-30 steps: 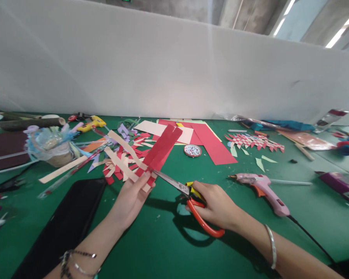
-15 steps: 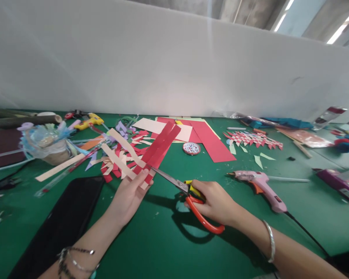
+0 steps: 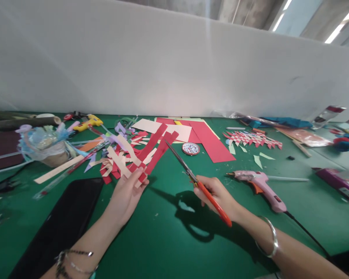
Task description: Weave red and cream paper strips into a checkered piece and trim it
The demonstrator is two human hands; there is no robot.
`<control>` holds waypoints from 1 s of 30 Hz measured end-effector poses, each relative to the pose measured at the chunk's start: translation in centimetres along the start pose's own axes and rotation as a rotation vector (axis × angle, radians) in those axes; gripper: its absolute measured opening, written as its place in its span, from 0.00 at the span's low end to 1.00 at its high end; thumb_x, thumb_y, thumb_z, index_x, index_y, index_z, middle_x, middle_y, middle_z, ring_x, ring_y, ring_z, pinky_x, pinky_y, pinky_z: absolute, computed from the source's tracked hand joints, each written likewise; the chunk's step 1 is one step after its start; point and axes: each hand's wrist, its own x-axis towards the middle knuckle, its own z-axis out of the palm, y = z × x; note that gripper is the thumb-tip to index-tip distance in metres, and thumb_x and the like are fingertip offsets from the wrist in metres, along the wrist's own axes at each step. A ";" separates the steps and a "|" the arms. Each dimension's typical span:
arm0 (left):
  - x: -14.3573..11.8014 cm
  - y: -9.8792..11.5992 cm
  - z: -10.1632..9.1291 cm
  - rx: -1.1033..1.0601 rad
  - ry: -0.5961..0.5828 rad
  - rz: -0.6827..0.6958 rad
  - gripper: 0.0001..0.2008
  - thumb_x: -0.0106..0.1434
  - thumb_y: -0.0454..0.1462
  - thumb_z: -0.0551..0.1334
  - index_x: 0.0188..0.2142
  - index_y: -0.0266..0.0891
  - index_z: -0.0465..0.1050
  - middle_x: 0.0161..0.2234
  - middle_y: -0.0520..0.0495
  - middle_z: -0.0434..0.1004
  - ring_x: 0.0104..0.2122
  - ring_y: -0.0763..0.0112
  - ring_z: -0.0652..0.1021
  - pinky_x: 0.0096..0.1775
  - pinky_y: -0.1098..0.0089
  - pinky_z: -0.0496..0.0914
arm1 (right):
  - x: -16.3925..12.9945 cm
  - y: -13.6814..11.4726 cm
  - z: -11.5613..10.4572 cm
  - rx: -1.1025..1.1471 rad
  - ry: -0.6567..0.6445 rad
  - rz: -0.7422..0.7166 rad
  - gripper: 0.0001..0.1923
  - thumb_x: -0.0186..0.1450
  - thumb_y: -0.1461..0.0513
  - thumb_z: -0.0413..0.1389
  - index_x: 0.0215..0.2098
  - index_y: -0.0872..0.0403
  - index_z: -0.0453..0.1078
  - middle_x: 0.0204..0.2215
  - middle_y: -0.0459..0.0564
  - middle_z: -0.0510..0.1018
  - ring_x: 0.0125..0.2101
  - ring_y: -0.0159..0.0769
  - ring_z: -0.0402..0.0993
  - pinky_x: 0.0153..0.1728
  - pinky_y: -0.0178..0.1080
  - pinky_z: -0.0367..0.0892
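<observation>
A: Where are the woven strips (image 3: 139, 157)?
B: Pinched in the left hand (image 3: 128, 193), slanting up and away, rightward.
A: And the scissors (image 3: 196, 182)?
B: Gripped by the right hand (image 3: 218, 195); closed blades just right of the strips.

Two bare forearms, no sleeves. Left hand (image 3: 125, 195): thin chain-like bracelets (image 3: 72, 261) at the wrist, dark and silvery, a teal bit below them. Right hand (image 3: 219, 195): one plain silver bangle (image 3: 269, 242) sits loose on the wrist.
</observation>
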 end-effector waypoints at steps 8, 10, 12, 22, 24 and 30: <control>1.4 -0.1 -1.7 0.532 0.262 0.252 0.14 0.46 0.45 0.67 0.27 0.37 0.72 0.22 0.53 0.71 0.24 0.71 0.71 0.25 0.73 0.64 | -0.3 0.4 0.3 0.218 0.143 -0.063 0.19 0.63 0.48 0.46 0.23 0.52 0.54 0.17 0.38 0.56 0.13 0.24 0.55 0.17 0.32 0.62; 1.4 0.3 -1.9 0.711 0.269 0.334 0.16 0.47 0.47 0.65 0.30 0.37 0.73 0.25 0.50 0.76 0.27 0.65 0.74 0.26 0.71 0.65 | -0.2 0.5 0.3 0.231 0.155 -0.073 0.19 0.64 0.48 0.46 0.24 0.52 0.54 0.16 0.38 0.56 0.13 0.23 0.54 0.18 0.32 0.63; 1.2 1.0 -1.9 0.891 0.243 0.448 0.16 0.50 0.48 0.63 0.31 0.38 0.74 0.28 0.48 0.78 0.30 0.61 0.76 0.29 0.69 0.67 | -0.2 0.3 0.2 0.206 0.154 -0.076 0.19 0.63 0.48 0.46 0.23 0.52 0.53 0.16 0.38 0.57 0.13 0.24 0.55 0.17 0.31 0.60; 0.4 6.8 -1.6 1.290 0.295 1.023 0.17 0.54 0.51 0.58 0.28 0.40 0.73 0.32 0.44 0.78 0.35 0.56 0.77 0.39 0.62 0.70 | -0.3 0.3 -0.2 0.241 0.200 -0.103 0.20 0.64 0.47 0.47 0.23 0.52 0.54 0.17 0.39 0.59 0.14 0.24 0.58 0.17 0.31 0.59; 0.1 8.2 -1.3 1.215 0.312 1.038 0.15 0.53 0.50 0.60 0.29 0.41 0.74 0.34 0.46 0.78 0.37 0.55 0.77 0.41 0.60 0.70 | -0.3 0.3 -0.4 0.290 0.202 -0.071 0.20 0.63 0.47 0.48 0.25 0.53 0.56 0.18 0.40 0.62 0.14 0.24 0.61 0.15 0.30 0.59; -3.0 10.8 1.1 0.951 0.354 0.881 0.14 0.59 0.52 0.57 0.42 0.56 0.71 0.41 0.54 0.74 0.42 0.55 0.75 0.41 0.59 0.69 | -0.1 -0.7 -0.9 0.365 0.241 -0.050 0.17 0.59 0.49 0.55 0.33 0.54 0.62 0.31 0.47 0.73 0.20 0.26 0.67 0.24 0.35 0.66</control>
